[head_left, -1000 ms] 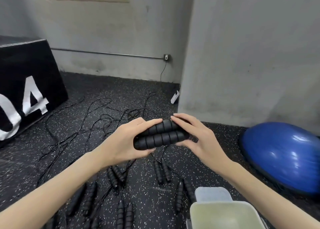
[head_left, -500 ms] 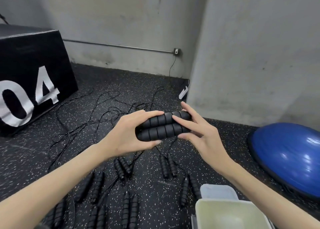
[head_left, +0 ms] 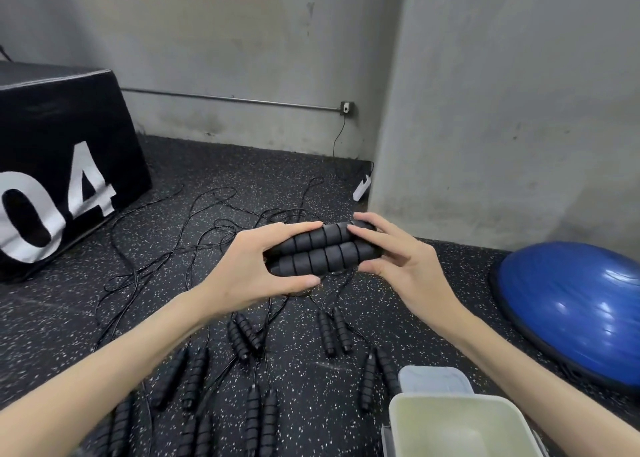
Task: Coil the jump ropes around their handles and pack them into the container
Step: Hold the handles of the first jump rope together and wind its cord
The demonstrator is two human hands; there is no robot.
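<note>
Grey walls (head_left: 502, 93), speckled black floor (head_left: 69, 318), black box (head_left: 52, 166) marked 04.

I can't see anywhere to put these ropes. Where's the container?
The container sits open on the floor at the lower right of the head view, below the right hand, with its lid just behind and the blue dome farther right.

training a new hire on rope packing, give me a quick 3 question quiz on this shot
1. True or false: the container already holds a coiled rope.
2. Which hands grip the pair of handles? A) left only B) right only C) both
3. Fill in: the blue dome sits on the person's ____ side.

Key:
1. False; nothing shows inside it.
2. C; the left hand and right hand hold opposite ends.
3. Right.
</note>
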